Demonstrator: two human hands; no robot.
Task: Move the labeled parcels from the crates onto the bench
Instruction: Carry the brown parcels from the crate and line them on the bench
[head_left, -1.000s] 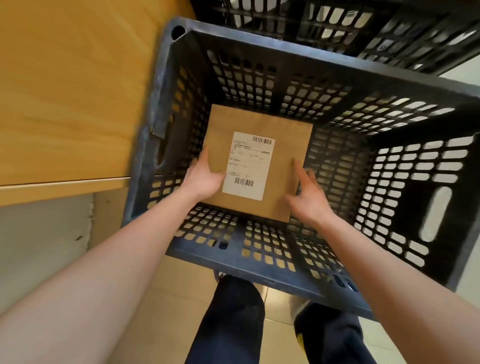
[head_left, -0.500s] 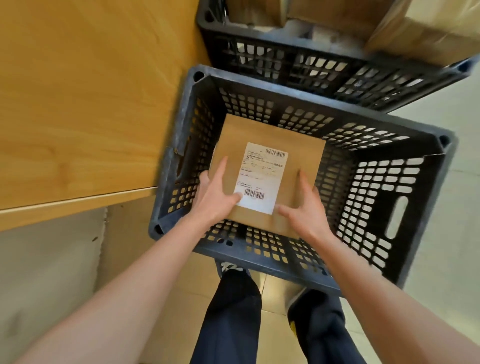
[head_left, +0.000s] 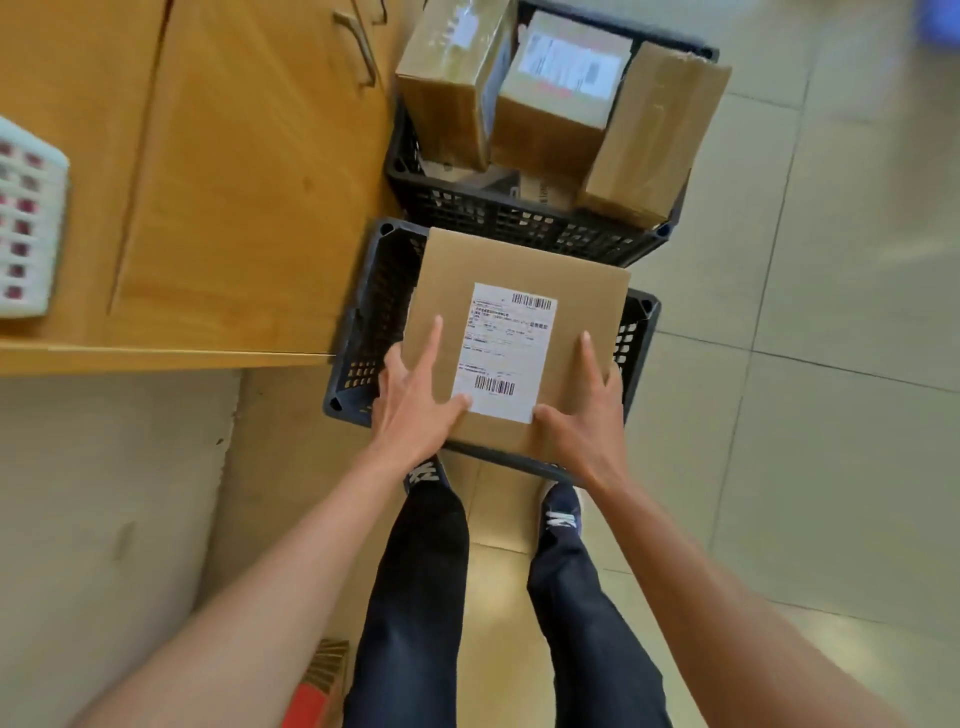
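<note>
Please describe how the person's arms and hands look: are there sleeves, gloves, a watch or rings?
Both forearms are bare as far as the frame shows, with no sleeves visible. The left hand and the right hand wear no gloves. No watch, bracelet or ring can be seen on them.

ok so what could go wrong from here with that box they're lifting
The parcel is held only at its near corners by the left hand and right hand, so its far end could dip and slip.

It hangs over the near crate, whose rim it could catch on the way across.

The white basket already sits on the bench, so the parcel could bump it if set down there.
</note>
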